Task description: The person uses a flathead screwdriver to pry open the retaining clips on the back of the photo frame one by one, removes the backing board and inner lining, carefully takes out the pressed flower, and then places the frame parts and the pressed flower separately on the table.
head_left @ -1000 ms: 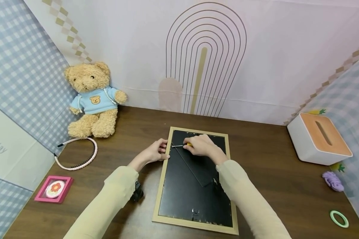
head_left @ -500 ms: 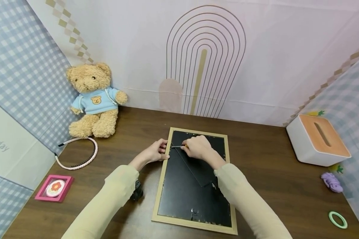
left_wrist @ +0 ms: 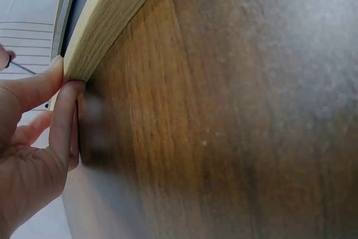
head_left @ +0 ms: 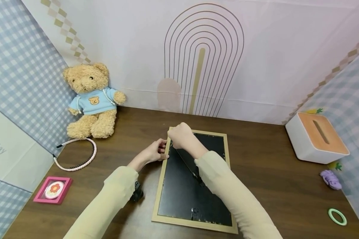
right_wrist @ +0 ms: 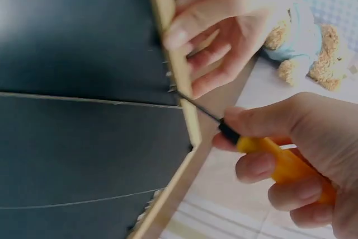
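A picture frame point(head_left: 194, 225) with a pale wooden rim lies face down, its black backing board point(head_left: 179, 199) upward. My left hand point(head_left: 152, 151) pinches the frame's left rim, thumb on top and fingers at the outer side, as the left wrist view shows. My right hand point(head_left: 180, 134) reaches over the upper left corner. In the right wrist view it grips a screwdriver point(right_wrist: 299, 172) with a yellow-orange handle and a thin dark shaft. The screwdriver's tip is right at the rim's inner edge, close to the left fingers. The head view hides the screwdriver behind the right hand.
A teddy bear point(head_left: 92, 103) sits at the back left, above a braided headband point(head_left: 92, 156) and a pink box point(head_left: 59, 196). On the right are a tissue box point(head_left: 308, 149), a purple yarn bundle point(head_left: 331, 179) and a green ring point(head_left: 331, 218).
My right hand has moved left and away from me, from over the backing board to the upper left rim, with the screwdriver tilted up. My left hand and the frame have stayed put.
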Available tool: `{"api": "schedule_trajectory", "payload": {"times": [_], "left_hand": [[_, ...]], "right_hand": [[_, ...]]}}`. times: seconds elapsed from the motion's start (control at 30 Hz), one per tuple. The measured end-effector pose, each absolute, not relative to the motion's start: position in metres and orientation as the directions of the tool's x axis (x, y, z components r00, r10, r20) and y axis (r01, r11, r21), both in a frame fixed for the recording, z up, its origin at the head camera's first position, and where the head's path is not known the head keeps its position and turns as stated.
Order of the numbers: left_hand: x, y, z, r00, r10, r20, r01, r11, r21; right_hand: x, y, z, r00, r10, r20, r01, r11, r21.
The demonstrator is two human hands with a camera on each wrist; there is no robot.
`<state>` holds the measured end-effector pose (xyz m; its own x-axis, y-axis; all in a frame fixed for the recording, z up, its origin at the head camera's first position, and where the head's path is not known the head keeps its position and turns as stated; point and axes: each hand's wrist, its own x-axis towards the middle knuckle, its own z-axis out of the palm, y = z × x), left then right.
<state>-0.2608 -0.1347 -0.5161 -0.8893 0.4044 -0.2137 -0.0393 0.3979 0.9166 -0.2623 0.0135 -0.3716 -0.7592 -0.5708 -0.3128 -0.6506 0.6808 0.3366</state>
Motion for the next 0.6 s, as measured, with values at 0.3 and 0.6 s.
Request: {"api": "schedule_trajectory", "payload": {"times": [0.3,0.6], "left_hand": [[-0.264,-0.134,-0.522,-0.889,0.412,-0.199,-0.012,0.414,0.91],[-0.239,-0.128,-0.475,-0.898,0.352,-0.263,-0.079,0.458,0.885]], "right_hand": [[-0.269,-0.016,-0.361,-0.742,-0.58,-0.337,-0.669,0.61,0.425],[-0.267,-0.025,-0.363,-0.755,-0.54,-0.373,-0.656,0.627,0.419]]}}
